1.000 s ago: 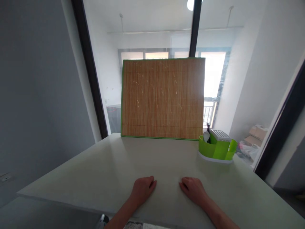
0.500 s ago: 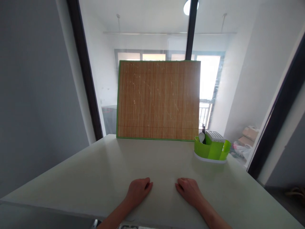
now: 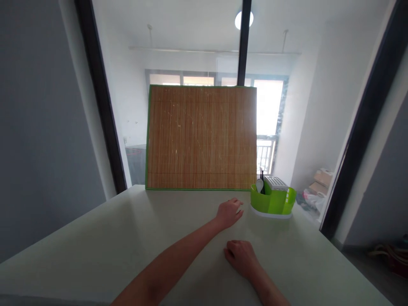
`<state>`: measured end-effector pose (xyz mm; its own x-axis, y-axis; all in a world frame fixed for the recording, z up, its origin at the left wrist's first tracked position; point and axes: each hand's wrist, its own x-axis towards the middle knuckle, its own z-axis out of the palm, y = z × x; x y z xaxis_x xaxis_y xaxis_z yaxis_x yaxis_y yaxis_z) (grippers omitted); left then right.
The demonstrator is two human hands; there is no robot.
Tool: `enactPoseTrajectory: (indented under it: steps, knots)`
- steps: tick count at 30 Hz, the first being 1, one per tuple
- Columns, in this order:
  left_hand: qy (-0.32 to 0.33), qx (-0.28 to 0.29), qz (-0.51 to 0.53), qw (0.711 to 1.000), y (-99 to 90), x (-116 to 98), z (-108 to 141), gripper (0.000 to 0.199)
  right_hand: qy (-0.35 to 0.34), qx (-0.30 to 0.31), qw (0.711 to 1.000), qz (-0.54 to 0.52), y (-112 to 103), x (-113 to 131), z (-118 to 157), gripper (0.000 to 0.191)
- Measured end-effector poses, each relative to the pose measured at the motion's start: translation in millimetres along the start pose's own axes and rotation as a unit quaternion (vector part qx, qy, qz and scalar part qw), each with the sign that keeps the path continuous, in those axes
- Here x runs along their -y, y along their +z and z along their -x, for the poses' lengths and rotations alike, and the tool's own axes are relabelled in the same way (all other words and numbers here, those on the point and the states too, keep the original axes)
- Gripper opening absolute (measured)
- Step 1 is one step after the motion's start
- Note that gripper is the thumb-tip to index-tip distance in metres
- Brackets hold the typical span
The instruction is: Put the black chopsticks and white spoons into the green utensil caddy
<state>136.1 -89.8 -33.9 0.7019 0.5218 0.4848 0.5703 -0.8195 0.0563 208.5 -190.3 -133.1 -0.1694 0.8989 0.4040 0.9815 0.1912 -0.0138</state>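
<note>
My left hand (image 3: 230, 213) is stretched out over the table, just left of a bright green utensil caddy (image 3: 267, 204) and apart from it. Its thumb and fingers are parted, with nothing between them. In the caddy's left compartment stand a light-coloured spoon (image 3: 259, 185) and some thin black utensils (image 3: 262, 176). A white slotted cover (image 3: 276, 183) tops its middle part. Nearer to me, my right hand (image 3: 241, 257) rests on the tabletop, fingers curled in, and I see nothing in it.
Both arms are over a pale table (image 3: 95, 238). At its far edge a bamboo mat board (image 3: 202, 138) with green edging stands upright, before a glass partition with dark frames (image 3: 244, 42). Beyond the glass at right lie cardboard boxes (image 3: 322, 177) and plastic bags.
My left hand has moved forward and right, towards the caddy, and its fingers have opened. My right hand stays curled on the table. The whole view has shifted a little.
</note>
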Motion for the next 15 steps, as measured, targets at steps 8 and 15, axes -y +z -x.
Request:
enactPoseTrajectory:
  steps: [8,15]
  knots:
    - [0.082,0.029,-0.087,0.992,35.6,-48,-88,0.053,0.014,-0.010,1.000,-0.012,11,0,0,0.016]
    - [0.072,0.042,-0.123,0.989,56.1,-48,-100,0.045,0.018,-0.011,0.999,-0.029,15,0,-1,0.018]
